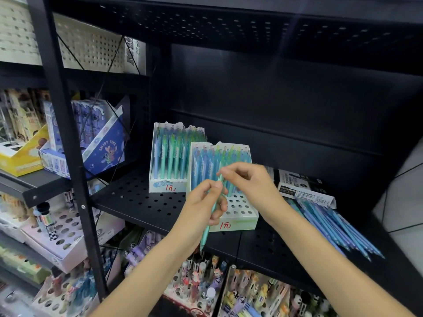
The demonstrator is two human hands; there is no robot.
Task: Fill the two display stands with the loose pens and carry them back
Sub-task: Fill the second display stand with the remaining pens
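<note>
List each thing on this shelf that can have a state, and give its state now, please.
Rear display stand: upright, its rows look full of pens.
Front display stand: upright, back rows filled, front holes empty.
Teal pen: off the shelf, tilted, gripped in both hands.
Left hand: grips the pen's barrel.
Right hand: pinches the pen's upper end.
Loose pens: lying in a pile on the shelf, right of the stands.

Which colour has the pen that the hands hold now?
Mint green pen, seen in the head view.
</note>
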